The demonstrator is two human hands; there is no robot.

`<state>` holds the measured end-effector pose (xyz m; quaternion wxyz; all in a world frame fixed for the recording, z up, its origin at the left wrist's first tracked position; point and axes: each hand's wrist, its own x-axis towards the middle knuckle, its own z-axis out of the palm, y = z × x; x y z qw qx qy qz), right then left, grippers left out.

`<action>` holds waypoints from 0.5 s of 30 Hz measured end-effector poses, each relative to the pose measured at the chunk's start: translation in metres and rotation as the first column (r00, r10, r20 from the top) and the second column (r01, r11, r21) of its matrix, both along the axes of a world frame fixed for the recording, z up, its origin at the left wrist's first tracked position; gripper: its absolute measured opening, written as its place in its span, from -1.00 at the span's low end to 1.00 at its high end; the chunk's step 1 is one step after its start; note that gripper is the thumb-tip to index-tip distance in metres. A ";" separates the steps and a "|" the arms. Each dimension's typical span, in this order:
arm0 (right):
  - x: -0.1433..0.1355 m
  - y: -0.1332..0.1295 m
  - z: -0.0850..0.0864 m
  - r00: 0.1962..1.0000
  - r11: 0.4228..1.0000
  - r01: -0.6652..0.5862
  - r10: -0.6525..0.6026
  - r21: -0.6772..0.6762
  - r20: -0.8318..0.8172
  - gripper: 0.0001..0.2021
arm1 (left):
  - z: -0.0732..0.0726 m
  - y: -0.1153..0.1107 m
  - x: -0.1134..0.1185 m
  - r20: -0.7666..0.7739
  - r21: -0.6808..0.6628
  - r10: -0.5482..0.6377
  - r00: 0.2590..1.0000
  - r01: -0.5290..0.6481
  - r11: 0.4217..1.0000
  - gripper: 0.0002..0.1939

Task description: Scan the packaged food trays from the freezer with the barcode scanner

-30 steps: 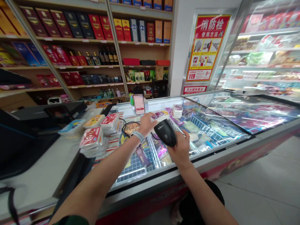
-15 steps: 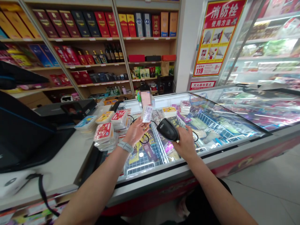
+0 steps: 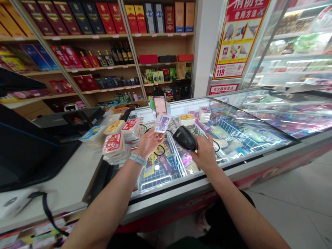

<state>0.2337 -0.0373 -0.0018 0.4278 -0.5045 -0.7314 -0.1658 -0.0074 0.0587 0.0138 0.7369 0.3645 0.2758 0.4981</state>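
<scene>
My left hand [image 3: 149, 142], palm up, holds a small white package with purple print [image 3: 162, 123] at its fingertips, above the glass-topped freezer [image 3: 261, 154]. In my right hand [image 3: 205, 150] is a black barcode scanner [image 3: 185, 138], its head turned left toward the package. The two objects are apart. Left of my left hand stand stacks of flat packs with red lids [image 3: 113, 144], yellow lids [image 3: 114, 127] and blue lids [image 3: 92, 133]. On the glass beyond the scanner sit a yellow-topped pack [image 3: 186, 119] and a small white stack [image 3: 204, 113].
A black monitor [image 3: 23, 145] and a white device [image 3: 18, 202] stand on the counter [image 3: 70, 188] at the left. The scanner's black cable loops over the glass. A person [image 3: 159, 103] is behind the freezer, before shelves of boxes [image 3: 109, 34].
The package in my left hand has tilted, so its purple-printed face shows more. The scanner is still in my right hand, nearly in the same place. The camera view has shifted slightly.
</scene>
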 end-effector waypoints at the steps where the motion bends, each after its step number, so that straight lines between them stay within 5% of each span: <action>1: 0.000 0.000 0.000 1.000 1.000 0.003 -0.003 -0.003 0.004 -0.78 | 0.000 0.000 0.000 0.002 0.001 0.000 1.000 0.000 1.000 -0.59; 10: -0.002 -0.001 0.000 1.000 1.000 0.009 -0.009 -0.001 0.003 -0.75 | 0.008 -0.010 0.007 0.032 0.007 0.018 0.999 -0.018 1.000 -0.60; 15: 0.000 -0.001 -0.002 1.000 0.999 0.007 -0.007 0.032 -0.002 -0.76 | 0.046 -0.026 0.006 0.050 0.132 0.092 0.995 -0.098 0.986 -0.60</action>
